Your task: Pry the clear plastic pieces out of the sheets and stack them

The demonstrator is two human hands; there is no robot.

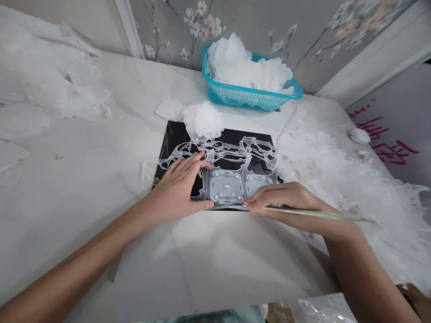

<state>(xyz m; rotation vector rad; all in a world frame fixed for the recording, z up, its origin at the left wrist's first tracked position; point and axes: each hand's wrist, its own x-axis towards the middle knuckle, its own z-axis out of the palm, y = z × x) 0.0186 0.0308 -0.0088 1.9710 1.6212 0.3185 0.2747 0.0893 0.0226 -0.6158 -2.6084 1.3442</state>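
Translucent sheet (226, 186) lies flat on the black board (175, 131), which sits on the white table (111, 179). Left hand (178, 188) is on the sheet's left part, palm down: thumb out along the near edge, fingers angled up toward the stringy cut-out section at the far side. Gap between thumb and fingers is wide, nothing gripped. One rounded-square panel with small raised dots is just right of that gap, between the two hands. Second panel is right of it, near part covered by the right hand (283, 199). Right-hand fingers are pinched narrow around a thin pale stick (310, 212), tip end at the sheet's near edge, shaft running back under the palm side and out past the wrist to the right. Can't tell if the tip touches the sheet; it's hidden at the fingertips. White stack (204, 121) of thin pieces overlaps the board's far edge, beyond the left fingers, with a loose flat piece (170, 110) just left of it. Blue basket (252, 96) full of similar white pieces is farther back by the wall. Big translucent heap (346, 179) right of the board, another white pile (47, 72) far left.
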